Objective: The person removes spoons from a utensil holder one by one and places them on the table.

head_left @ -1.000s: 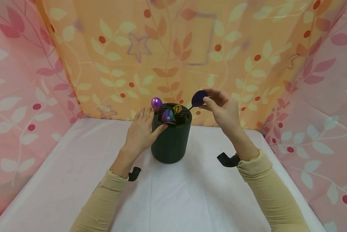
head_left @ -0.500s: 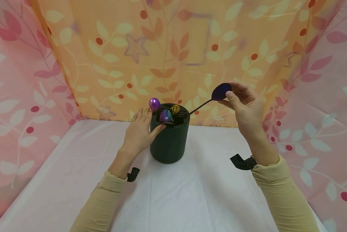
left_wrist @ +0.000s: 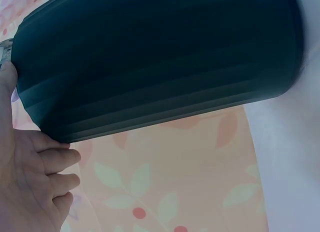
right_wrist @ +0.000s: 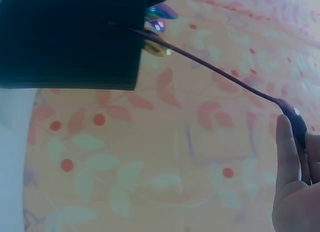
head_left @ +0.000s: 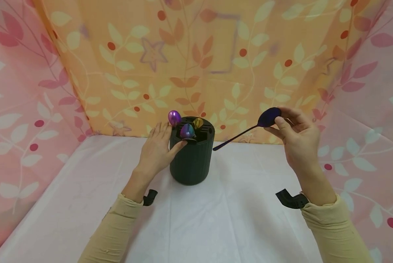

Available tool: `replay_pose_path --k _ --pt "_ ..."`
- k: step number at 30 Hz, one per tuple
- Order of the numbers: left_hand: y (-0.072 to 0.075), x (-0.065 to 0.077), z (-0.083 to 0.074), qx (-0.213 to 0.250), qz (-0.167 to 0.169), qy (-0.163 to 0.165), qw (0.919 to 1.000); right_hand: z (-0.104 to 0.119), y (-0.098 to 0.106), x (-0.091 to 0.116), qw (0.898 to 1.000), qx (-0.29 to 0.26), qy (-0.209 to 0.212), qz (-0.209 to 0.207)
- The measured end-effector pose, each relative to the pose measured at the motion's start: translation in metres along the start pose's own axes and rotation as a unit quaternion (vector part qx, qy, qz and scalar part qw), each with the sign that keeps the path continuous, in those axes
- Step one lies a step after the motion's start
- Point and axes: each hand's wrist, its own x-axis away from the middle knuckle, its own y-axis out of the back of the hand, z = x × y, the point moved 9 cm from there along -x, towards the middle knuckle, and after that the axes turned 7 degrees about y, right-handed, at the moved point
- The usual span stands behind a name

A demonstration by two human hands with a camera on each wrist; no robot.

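My right hand (head_left: 301, 144) pinches a dark purple spoon (head_left: 268, 117) by its bowl. The spoon's long thin handle slopes down to the left, its end in front of the wall just right of a dark green ribbed utensil holder (head_left: 192, 162). In the right wrist view the spoon (right_wrist: 222, 72) crosses in front of the holder's edge. My left hand (head_left: 156, 149) rests against the holder's left side with straight fingers, thumb at the front rim. From the holder's slotted top rise a shiny purple spoon (head_left: 174, 118), a blue-purple spoon (head_left: 187, 130) and a gold spoon (head_left: 198, 123).
The holder stands upright on a white cloth-covered table (head_left: 196, 226). Behind it hangs an orange leaf-patterned sheet (head_left: 196, 54), with pink patterned sheets (head_left: 22, 120) at both sides. Black mounts (head_left: 291, 199) sit on both wrists.
My right hand has drawn the dark spoon out of the holder's right edge, moving right and then lower, so the whole handle shows. My left hand has stayed against the holder.
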Motion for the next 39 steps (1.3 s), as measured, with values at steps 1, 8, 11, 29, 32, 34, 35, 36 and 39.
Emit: replay_pose_path --k 1,8,11,29,32,34,35,36,39 --pt "0.001 0.0 0.0 0.001 -0.001 0.0 1.0 -0.003 0.0 0.002 1.0 0.002 -0.008 0.01" --pt "0.002 -0.001 0.001 0.0 -0.005 -0.001 1.0 -0.057 0.003 0.03 0.985 0.118 -0.097 0.085" --pt "0.001 0.0 0.002 0.0 -0.006 0.0 1.0 -0.092 0.007 0.045 0.97 0.143 -0.161 0.111" --pt "-0.002 -0.001 0.002 0.004 -0.003 0.007 1.0 -0.235 0.025 0.089 0.895 0.179 -0.377 0.157" --pt "-0.002 -0.001 0.002 0.004 -0.003 0.009 0.9999 -0.249 0.028 0.091 0.891 0.181 -0.379 0.171" --pt "-0.001 -0.001 0.002 0.004 -0.004 0.008 0.9999 -0.258 0.028 0.092 0.889 0.182 -0.377 0.184" --pt "-0.001 -0.001 0.002 0.004 -0.004 0.008 0.9999 -0.262 0.029 0.092 0.889 0.183 -0.374 0.19" --pt "-0.001 0.0 0.002 0.004 -0.004 0.007 1.0 -0.266 0.029 0.093 0.889 0.185 -0.372 0.195" --pt "0.0 0.0 0.001 0.006 -0.005 0.006 0.9999 -0.275 0.028 0.094 0.887 0.199 -0.362 0.207"
